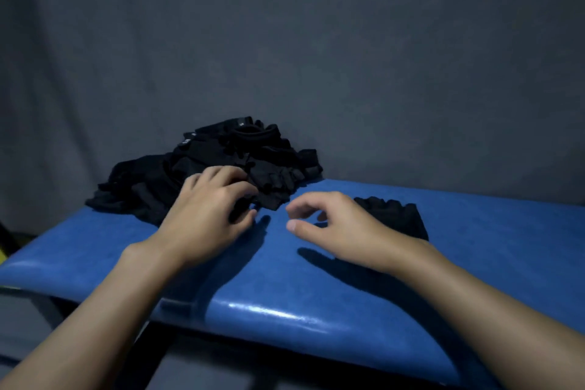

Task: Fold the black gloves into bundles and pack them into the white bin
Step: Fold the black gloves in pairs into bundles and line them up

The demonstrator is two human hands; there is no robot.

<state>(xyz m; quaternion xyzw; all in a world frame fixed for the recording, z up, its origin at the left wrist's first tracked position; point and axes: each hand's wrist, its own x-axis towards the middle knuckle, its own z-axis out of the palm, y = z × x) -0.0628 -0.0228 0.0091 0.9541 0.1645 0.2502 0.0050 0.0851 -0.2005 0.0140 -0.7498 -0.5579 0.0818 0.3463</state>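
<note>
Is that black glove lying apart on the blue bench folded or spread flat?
Spread flat: the lone glove lies thin on the blue bench, finger stubs along its far edge; the right hand hides part.

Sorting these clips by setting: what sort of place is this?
Probably a makeshift work or recording corner: a plain grey cloth backdrop hangs behind a blue padded bench that holds a pile of black gloves. Little else shows, so I can't be surer.
</note>
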